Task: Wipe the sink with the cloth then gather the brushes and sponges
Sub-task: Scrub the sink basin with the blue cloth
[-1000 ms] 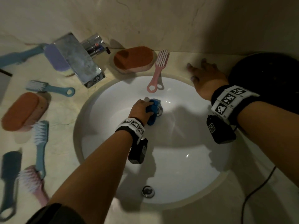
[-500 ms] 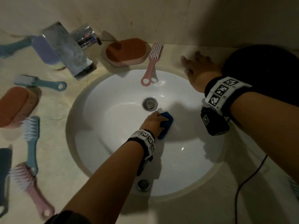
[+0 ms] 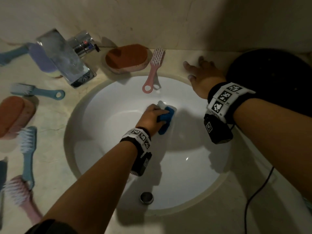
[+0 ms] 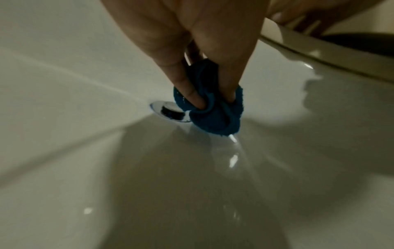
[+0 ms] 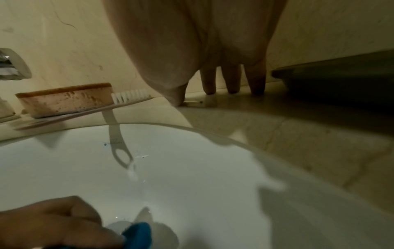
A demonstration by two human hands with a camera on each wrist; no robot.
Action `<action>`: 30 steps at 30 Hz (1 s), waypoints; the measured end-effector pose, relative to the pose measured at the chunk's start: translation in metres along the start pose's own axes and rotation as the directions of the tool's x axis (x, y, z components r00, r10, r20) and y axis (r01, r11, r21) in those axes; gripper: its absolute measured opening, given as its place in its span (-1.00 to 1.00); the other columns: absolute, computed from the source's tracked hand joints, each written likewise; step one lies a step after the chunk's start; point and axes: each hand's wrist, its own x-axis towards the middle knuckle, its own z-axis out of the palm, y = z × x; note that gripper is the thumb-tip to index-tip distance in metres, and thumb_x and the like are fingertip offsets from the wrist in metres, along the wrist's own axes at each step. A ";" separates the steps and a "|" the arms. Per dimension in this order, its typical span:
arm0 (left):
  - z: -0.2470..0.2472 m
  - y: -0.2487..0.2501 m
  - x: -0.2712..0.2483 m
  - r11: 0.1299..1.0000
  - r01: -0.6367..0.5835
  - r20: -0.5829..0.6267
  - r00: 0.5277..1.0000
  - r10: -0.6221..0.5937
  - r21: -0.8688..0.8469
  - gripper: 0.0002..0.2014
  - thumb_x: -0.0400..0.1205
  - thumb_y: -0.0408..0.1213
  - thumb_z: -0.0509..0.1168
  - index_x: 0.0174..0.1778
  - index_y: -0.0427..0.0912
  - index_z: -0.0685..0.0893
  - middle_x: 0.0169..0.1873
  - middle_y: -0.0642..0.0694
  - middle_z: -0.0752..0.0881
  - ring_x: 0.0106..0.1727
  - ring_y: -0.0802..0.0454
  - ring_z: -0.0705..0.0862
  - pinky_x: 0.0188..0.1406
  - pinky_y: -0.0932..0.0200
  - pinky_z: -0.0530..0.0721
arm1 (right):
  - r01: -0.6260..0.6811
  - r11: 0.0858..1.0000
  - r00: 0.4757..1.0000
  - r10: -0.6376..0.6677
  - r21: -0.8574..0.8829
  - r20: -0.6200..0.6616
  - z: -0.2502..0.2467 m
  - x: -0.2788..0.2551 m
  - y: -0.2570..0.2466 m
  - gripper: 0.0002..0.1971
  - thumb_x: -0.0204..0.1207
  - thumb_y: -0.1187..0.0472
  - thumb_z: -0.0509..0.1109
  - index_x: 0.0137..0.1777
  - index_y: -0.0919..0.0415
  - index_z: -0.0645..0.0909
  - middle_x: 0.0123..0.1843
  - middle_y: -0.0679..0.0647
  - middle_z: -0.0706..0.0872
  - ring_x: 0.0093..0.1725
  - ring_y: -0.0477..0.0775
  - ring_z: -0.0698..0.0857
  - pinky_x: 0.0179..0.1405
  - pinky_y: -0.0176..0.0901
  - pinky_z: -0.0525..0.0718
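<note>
My left hand (image 3: 152, 115) grips a bunched blue cloth (image 3: 166, 119) (image 4: 213, 107) and presses it on the bottom of the white sink (image 3: 104, 132), right beside the chrome drain (image 4: 164, 112). My right hand (image 3: 202, 73) (image 5: 230, 80) lies flat with straight fingers on the counter at the sink's far right rim. An orange sponge (image 3: 127, 59) (image 5: 66, 99) and a pink brush (image 3: 154, 70) sit at the far rim, the brush handle hanging over the bowl. A second orange sponge (image 3: 14, 114), two blue brushes (image 3: 38, 91) (image 3: 28, 152) and another pink brush (image 3: 20, 196) lie left.
A chrome faucet (image 3: 67, 63) juts over the counter at the back left, with a purple sponge (image 3: 42, 59) behind it. A black round object (image 3: 270, 71) sits at the right. A black cable (image 3: 258, 191) runs along the near right counter. An overflow hole (image 3: 146, 197) marks the near sink wall.
My left hand has swept the cloth from just right of the drain back up onto it. The right hand stays planted on the counter.
</note>
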 end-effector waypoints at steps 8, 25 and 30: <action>0.014 0.001 0.041 0.930 0.088 0.023 0.994 -0.103 0.356 -0.65 0.63 -0.24 0.22 0.36 -0.08 0.55 0.33 -0.20 0.43 0.29 -0.24 0.51 0.21 0.06 0.52 | 0.014 1.000 1.000 -0.015 -0.024 -0.010 0.004 0.003 0.001 -0.50 0.70 0.02 -0.04 0.60 -0.26 -0.04 0.69 0.17 -0.05 0.63 0.42 0.04 0.55 0.39 0.16; -0.037 -0.041 0.005 0.900 0.425 -0.217 0.891 -0.398 0.098 -0.55 0.60 -0.32 0.31 0.44 -0.21 0.51 0.39 -0.30 0.39 0.33 -0.26 0.52 0.39 0.15 0.41 | -0.024 0.999 0.998 0.023 0.022 0.059 -0.007 -0.005 -0.004 -0.49 0.71 0.02 -0.05 0.61 -0.30 -0.09 0.71 0.09 -0.12 0.65 0.38 -0.05 0.57 0.38 0.12; -0.023 -0.028 0.026 0.911 0.402 -0.161 0.909 -0.385 0.089 -0.62 0.61 -0.30 0.28 0.33 -0.35 0.53 0.28 -0.33 0.55 0.30 -0.27 0.57 0.34 0.05 0.51 | -0.013 1.000 0.999 0.013 -0.006 0.046 -0.006 -0.004 -0.003 -0.49 0.71 0.02 -0.05 0.61 -0.29 -0.08 0.70 0.11 -0.11 0.64 0.39 -0.02 0.55 0.39 0.16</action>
